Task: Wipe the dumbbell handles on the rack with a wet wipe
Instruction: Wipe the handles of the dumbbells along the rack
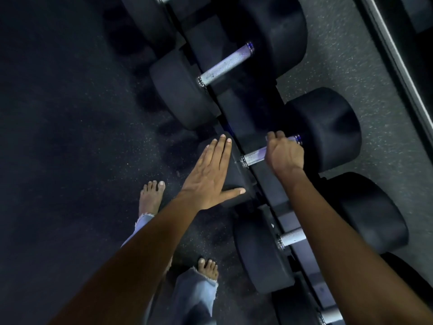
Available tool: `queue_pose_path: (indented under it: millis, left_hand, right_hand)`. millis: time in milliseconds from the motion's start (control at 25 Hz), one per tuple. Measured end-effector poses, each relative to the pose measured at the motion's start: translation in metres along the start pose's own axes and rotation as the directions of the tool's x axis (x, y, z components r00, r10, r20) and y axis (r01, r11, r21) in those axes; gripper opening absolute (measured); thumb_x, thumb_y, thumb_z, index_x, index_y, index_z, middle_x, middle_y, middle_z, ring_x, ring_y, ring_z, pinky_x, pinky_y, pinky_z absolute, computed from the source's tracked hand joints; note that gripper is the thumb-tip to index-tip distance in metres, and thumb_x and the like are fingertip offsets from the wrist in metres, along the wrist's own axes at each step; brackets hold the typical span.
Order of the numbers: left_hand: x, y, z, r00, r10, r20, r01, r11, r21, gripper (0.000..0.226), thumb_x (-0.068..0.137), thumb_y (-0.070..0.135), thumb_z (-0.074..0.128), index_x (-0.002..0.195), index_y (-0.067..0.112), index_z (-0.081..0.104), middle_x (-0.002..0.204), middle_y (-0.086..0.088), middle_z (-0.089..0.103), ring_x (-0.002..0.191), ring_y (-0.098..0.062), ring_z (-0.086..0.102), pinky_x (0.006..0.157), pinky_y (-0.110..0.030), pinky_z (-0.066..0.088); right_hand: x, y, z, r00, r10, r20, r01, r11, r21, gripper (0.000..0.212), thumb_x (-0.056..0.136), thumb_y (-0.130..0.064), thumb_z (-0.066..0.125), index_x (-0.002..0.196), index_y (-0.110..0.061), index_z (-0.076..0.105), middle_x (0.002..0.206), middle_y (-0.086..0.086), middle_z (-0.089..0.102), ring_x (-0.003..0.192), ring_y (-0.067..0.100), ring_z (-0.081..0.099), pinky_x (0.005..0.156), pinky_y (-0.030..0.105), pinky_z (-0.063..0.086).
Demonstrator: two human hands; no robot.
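Black dumbbells with knurled metal handles lie in a row on a dark rack (236,109). My right hand (284,153) grips the far part of the middle dumbbell's handle (254,157), fingers curled round it; no wipe shows, whatever lies under the fingers is hidden. My left hand (212,174) rests flat, fingers straight, on that dumbbell's near head (234,179). A bare handle (225,64) lies on the dumbbell beyond, and another handle (291,238) shows below my right forearm.
Dark speckled rubber floor (70,137) spreads to the left, with my bare feet (151,198) and frayed jeans on it. Lighter grey flooring (346,66) lies behind the rack, bounded by a metal rail (398,66) at the right.
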State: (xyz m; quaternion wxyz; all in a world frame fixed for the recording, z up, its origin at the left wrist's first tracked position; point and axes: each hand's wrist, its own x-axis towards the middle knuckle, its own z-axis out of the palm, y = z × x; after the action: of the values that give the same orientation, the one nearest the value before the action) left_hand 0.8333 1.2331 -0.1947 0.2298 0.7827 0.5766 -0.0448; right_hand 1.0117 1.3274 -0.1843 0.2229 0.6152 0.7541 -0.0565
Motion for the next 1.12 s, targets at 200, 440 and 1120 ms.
queue_pose_path:
  millis: [200, 440, 1120]
  left_hand:
    - [0.001, -0.001, -0.002, 1.0, 0.002, 0.001, -0.002, 1.0, -0.021, 0.113, 0.079, 0.08, 0.027, 0.145, -0.002, -0.015, 0.156, -0.019, -0.014, 0.145, -0.03, -0.008, 0.12, -0.039, 0.003]
    - [0.0, 0.0, -0.004, 1.0, -0.002, -0.013, 0.002, 1.0, -0.012, 0.112, 0.079, 0.08, 0.023, 0.145, -0.002, -0.015, 0.156, -0.02, -0.013, 0.145, -0.031, -0.006, 0.119, -0.039, 0.001]
    - [0.002, 0.001, -0.004, 1.0, -0.013, 0.016, 0.013, 1.0, 0.018, 0.112, 0.078, 0.081, 0.02, 0.144, -0.002, -0.017, 0.156, -0.019, -0.015, 0.145, -0.031, -0.007, 0.12, -0.041, 0.005]
  right_hand:
    - [0.002, 0.01, 0.002, 0.998, 0.061, 0.028, -0.063, 0.994, 0.092, 0.029, 0.101, -0.018, 0.033, 0.123, -0.01, 0.049, 0.124, 0.014, 0.051, 0.1, 0.038, 0.059, 0.062, 0.034, 0.035]
    - [-0.016, -0.024, 0.009, 0.992, -0.126, 0.03, 0.112, 0.953, 0.282, 0.027, 0.097, -0.021, 0.038, 0.116, -0.019, 0.057, 0.11, 0.009, 0.063, 0.097, 0.035, 0.061, 0.069, 0.036, 0.045]
    - [-0.029, 0.007, 0.037, 0.694, 0.709, -0.12, -0.308, 0.445, 0.841, 0.018, 0.083, -0.009, 0.054, 0.094, -0.004, 0.067, 0.082, 0.022, 0.069, 0.077, 0.038, 0.064, 0.069, 0.037, 0.045]
